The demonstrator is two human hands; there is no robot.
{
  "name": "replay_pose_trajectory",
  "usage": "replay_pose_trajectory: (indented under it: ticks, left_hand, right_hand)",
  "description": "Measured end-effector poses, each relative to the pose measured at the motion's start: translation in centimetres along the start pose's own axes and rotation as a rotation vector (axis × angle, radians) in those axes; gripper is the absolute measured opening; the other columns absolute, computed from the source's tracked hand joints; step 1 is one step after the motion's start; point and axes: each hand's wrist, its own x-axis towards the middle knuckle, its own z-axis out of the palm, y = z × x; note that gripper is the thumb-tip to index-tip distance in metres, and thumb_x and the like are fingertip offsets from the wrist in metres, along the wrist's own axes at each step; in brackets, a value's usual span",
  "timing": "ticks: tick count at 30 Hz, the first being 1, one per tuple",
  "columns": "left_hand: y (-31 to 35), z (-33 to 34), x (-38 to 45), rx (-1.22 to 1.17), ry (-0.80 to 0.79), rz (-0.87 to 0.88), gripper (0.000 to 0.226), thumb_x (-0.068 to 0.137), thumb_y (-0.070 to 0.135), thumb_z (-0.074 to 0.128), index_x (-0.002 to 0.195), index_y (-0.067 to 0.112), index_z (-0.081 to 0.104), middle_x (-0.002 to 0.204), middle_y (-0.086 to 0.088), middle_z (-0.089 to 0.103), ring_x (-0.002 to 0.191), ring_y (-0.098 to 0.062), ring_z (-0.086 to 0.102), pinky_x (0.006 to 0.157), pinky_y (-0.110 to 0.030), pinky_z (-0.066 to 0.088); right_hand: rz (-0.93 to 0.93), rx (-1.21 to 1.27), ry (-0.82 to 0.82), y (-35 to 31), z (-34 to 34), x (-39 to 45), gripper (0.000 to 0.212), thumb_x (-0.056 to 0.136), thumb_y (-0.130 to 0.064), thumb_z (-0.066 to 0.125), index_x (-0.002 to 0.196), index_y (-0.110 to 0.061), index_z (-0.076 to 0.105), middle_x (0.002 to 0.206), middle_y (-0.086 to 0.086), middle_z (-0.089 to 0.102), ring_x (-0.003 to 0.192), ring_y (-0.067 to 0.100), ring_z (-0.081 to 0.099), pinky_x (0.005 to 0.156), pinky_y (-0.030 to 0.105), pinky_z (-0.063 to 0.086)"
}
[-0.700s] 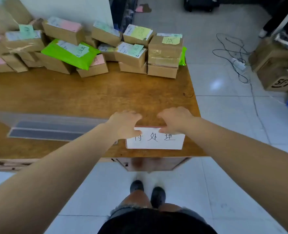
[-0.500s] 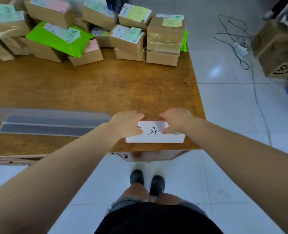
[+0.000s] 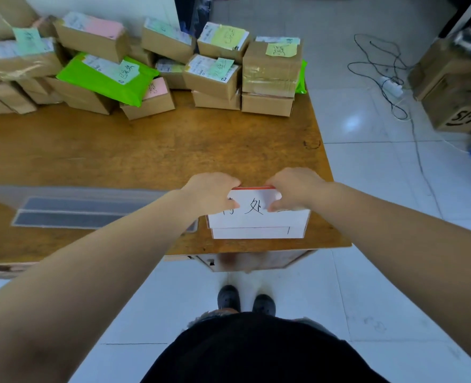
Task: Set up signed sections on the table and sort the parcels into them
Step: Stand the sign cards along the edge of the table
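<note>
Hands, left point(image 3: 211, 193) and right point(image 3: 293, 190), keep their grip on the sign point(image 3: 258, 217), now tilted up, its base showing.

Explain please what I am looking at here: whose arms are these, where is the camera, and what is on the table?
No machine here: a person wears a camera on the head, looking down at their own arms and shoes. The left hand and right hand both pinch the top of a white sign with handwritten characters, standing near the front edge of the wooden table. At the far side lie many cardboard parcels with coloured notes, and a green bag parcel. A clear plastic sheet lies on the left.
</note>
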Motion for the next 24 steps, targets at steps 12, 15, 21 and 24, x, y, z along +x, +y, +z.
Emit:
replay_pose_trajectory:
  ticks: [12, 15, 21, 24]
  left_hand:
    - [-0.5, -6.8, -0.7, 0.02, 0.142, -0.051, 0.06, 0.093, 0.04, 0.052, 0.145, 0.017, 0.031, 0.147, -0.003, 0.039, 0.133, -0.023, 0.039, 0.1, -0.037, 0.039]
    - [-0.5, -7.2, 0.2, 0.018, 0.171, -0.047, 0.058, 0.093, 0.04, 0.053, 0.143, 0.017, 0.034, 0.144, -0.004, 0.043, 0.13, -0.024, 0.042, 0.095, -0.036, 0.041]
    - [-0.7, -5.4, 3.2, -0.01, 0.171, -0.002, 0.041, 0.09, 0.037, 0.056, 0.127, 0.02, 0.05, 0.122, 0.0, 0.058, 0.108, -0.021, 0.054, 0.072, -0.03, 0.042]
    - [-0.9, -4.3, 4.9, -0.022, 0.14, -0.011, 0.043, 0.089, 0.037, 0.057, 0.129, 0.021, 0.049, 0.123, 0.0, 0.056, 0.112, -0.022, 0.053, 0.074, -0.032, 0.042]
  right_hand:
    - [-0.024, -0.055, 0.143, 1.4, -7.1, -0.3, 0.044, 0.081, -0.056, 0.062, 0.107, -0.02, 0.062, 0.097, -0.002, 0.062, 0.091, 0.02, 0.057, 0.065, 0.03, 0.044]
    - [-0.001, -0.08, 0.165, 2.0, -7.3, 0.3, 0.046, 0.081, -0.057, 0.06, 0.111, -0.021, 0.061, 0.1, -0.002, 0.063, 0.093, 0.021, 0.058, 0.068, 0.031, 0.047]
    - [0.029, -0.124, 0.129, 2.9, -5.4, 1.6, 0.051, 0.085, -0.053, 0.058, 0.124, -0.022, 0.055, 0.116, 0.0, 0.062, 0.104, 0.023, 0.057, 0.076, 0.033, 0.049]
    - [0.036, -0.101, 0.091, 3.4, -4.4, 2.5, 0.05, 0.087, -0.051, 0.057, 0.127, -0.021, 0.054, 0.12, 0.0, 0.061, 0.109, 0.023, 0.056, 0.074, 0.031, 0.046]
